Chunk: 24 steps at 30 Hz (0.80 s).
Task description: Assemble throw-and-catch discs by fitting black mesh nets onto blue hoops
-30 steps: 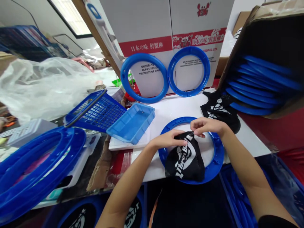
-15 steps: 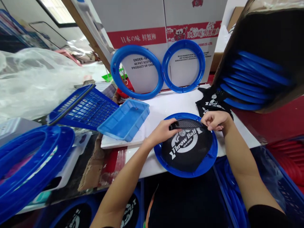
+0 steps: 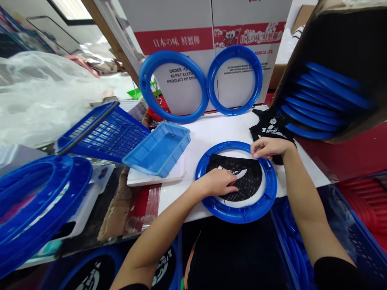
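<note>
— White tabletop (image 3: 201, 139), backed by a pale carton (image 3: 169, 14) with red bands. Leaning side by side against the carton: two blue rings (image 3: 236, 111). At left: light-blue tray (image 3: 160, 151), shallow; blue basket (image 3: 123, 135), tilted, just beside. At right: spare black mesh (image 3: 272, 127), near a tipped box (image 3: 344, 40) of stacked blue rings.

— Main entry?

— Flat ring (image 3: 242, 215), blue, one, tabs upward. Near rim: seems to overhang the tabletop's front edge. Inside the ring: black mesh (image 3: 249, 183), one, apparently folded over, lettering mostly hidden; white surface visible beyond and below.

— Hands?

— Left hand (image 3: 219, 183): rests on the mesh, thumb parted from fingers; pinching or merely pressing, cannot tell. Right hand (image 3: 267, 148): curls over the far right rim, fingertips at the mesh's corner; hold on the cloth, cannot tell.

— Possible faults, with causes?

— By judgement, four. Trapped fold: from pressing the mesh down while doubled. Skewed lettering: from uneven pull between hands. Snagged weave: from dragging across the rim's tabs. Tipped or shifted ring: from weight on the overhanging side.
</note>
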Tool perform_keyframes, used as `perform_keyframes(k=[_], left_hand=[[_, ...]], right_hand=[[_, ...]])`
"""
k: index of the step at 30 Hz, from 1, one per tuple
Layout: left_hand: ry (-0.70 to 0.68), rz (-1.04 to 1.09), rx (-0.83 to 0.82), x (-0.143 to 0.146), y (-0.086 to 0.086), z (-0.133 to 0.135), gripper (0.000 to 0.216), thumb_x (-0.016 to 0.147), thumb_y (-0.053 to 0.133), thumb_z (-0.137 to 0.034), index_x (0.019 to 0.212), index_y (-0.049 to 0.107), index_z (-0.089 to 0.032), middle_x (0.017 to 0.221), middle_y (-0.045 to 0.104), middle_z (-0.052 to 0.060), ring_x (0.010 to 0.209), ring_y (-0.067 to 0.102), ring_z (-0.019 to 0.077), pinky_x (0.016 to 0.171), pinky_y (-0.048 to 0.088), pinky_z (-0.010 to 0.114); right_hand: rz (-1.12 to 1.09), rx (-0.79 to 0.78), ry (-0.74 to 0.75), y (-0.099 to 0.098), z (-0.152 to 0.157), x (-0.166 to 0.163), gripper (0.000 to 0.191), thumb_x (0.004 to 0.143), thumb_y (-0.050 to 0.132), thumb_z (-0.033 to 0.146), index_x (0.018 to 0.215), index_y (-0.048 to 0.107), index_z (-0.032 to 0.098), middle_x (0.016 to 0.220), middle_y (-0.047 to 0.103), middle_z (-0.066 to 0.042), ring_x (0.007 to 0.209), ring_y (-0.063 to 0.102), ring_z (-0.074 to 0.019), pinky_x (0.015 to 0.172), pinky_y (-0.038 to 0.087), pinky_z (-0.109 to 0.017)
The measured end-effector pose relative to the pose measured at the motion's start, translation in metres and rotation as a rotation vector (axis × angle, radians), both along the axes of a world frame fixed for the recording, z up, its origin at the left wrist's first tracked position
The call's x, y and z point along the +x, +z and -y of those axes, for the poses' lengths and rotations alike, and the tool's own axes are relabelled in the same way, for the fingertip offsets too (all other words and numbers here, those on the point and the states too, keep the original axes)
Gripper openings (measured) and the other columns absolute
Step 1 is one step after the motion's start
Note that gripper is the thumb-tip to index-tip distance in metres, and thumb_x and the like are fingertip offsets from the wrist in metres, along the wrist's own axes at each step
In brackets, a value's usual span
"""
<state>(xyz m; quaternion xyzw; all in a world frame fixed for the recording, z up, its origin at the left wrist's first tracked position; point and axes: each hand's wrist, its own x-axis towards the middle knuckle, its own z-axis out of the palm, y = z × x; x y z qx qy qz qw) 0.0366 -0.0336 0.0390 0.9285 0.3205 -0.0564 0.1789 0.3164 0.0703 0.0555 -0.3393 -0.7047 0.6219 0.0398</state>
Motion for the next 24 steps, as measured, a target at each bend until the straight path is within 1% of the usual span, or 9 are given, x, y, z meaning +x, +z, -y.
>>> perform_keyframes(k=[4, 9, 12, 14, 16, 18, 19, 22, 24], left_hand=[[0.01, -0.024, -0.049, -0.002, -0.001, 0.0, 0.033, 0.094, 0.072, -0.054, 0.094, 0.067, -0.021, 0.095, 0.075, 0.004, 0.092, 0.072, 0.0245, 0.064, 0.041, 0.03], [-0.002, -0.043, -0.039, -0.002, 0.0, 0.001, 0.034, 0.093, 0.073, -0.054, 0.089, 0.068, -0.021, 0.095, 0.076, 0.005, 0.09, 0.073, 0.0242, 0.062, 0.038, 0.03], [0.004, -0.06, -0.047, -0.001, 0.002, 0.004, 0.037, 0.093, 0.073, -0.056, 0.084, 0.068, -0.02, 0.092, 0.076, 0.006, 0.087, 0.073, 0.0243, 0.063, 0.04, 0.03], [-0.006, -0.073, -0.07, -0.001, 0.004, 0.006, 0.039, 0.092, 0.072, -0.058, 0.082, 0.068, -0.021, 0.088, 0.075, 0.005, 0.085, 0.072, 0.0239, 0.063, 0.04, 0.031], [-0.019, -0.073, -0.093, -0.002, 0.005, 0.007, 0.038, 0.091, 0.073, -0.058, 0.081, 0.068, -0.021, 0.087, 0.075, 0.004, 0.084, 0.072, 0.0234, 0.064, 0.041, 0.03], [-0.026, -0.067, -0.108, -0.002, 0.005, 0.008, 0.037, 0.089, 0.075, -0.058, 0.083, 0.069, -0.022, 0.088, 0.076, 0.004, 0.083, 0.072, 0.0233, 0.065, 0.043, 0.03], [-0.027, -0.065, -0.113, -0.003, 0.006, 0.008, 0.036, 0.088, 0.076, -0.057, 0.084, 0.069, -0.022, 0.088, 0.076, 0.004, 0.083, 0.072, 0.0234, 0.066, 0.044, 0.03], [-0.041, -0.064, -0.12, -0.003, 0.007, 0.01, 0.036, 0.086, 0.077, -0.058, 0.086, 0.071, -0.023, 0.088, 0.077, 0.005, 0.082, 0.072, 0.0242, 0.067, 0.046, 0.031], [-0.06, -0.064, -0.106, -0.001, 0.007, 0.011, 0.037, 0.086, 0.078, -0.058, 0.087, 0.073, -0.022, 0.086, 0.077, 0.006, 0.081, 0.073, 0.0253, 0.067, 0.047, 0.031]], right_hand=[[0.073, 0.054, 0.243, 0.0, 0.013, -0.041, 0.041, 0.081, 0.083, 0.047, 0.104, 0.078, 0.013, 0.073, 0.073, -0.002, 0.06, 0.062, -0.0105, 0.053, 0.046, -0.019], [0.092, 0.056, 0.359, -0.004, 0.026, -0.069, 0.041, 0.087, 0.075, 0.048, 0.113, 0.076, 0.016, 0.099, 0.078, -0.007, 0.084, 0.072, -0.0181, 0.06, 0.053, -0.022], [0.06, 0.275, 0.259, -0.006, 0.026, -0.07, 0.033, 0.092, 0.069, 0.048, 0.101, 0.079, 0.018, 0.106, 0.08, -0.008, 0.095, 0.074, -0.0222, 0.084, 0.059, -0.033], [-0.049, 0.481, 0.076, -0.005, 0.026, -0.07, 0.033, 0.095, 0.065, 0.049, 0.094, 0.08, 0.02, 0.117, 0.079, -0.009, 0.111, 0.072, -0.0253, 0.103, 0.054, -0.04], [-0.154, 0.613, -0.089, -0.001, 0.027, -0.068, 0.033, 0.098, 0.063, 0.049, 0.091, 0.08, 0.021, 0.124, 0.078, -0.009, 0.12, 0.069, -0.0263, 0.111, 0.049, -0.042], [-0.17, 0.631, -0.133, 0.004, 0.028, -0.067, 0.034, 0.098, 0.062, 0.049, 0.093, 0.08, 0.02, 0.12, 0.079, -0.009, 0.116, 0.071, -0.0254, 0.107, 0.051, -0.04], [-0.149, 0.598, -0.099, 0.005, 0.028, -0.067, 0.035, 0.098, 0.063, 0.05, 0.096, 0.08, 0.02, 0.117, 0.079, -0.009, 0.112, 0.072, -0.0246, 0.103, 0.053, -0.038], [-0.021, 0.435, 0.141, 0.005, 0.028, -0.068, 0.039, 0.098, 0.063, 0.052, 0.11, 0.08, 0.019, 0.111, 0.08, -0.008, 0.102, 0.074, -0.0225, 0.09, 0.056, -0.033], [0.064, 0.41, 0.263, 0.001, 0.028, -0.071, 0.038, 0.098, 0.062, 0.051, 0.111, 0.08, 0.019, 0.107, 0.08, -0.006, 0.097, 0.073, -0.0215, 0.085, 0.054, -0.031]])
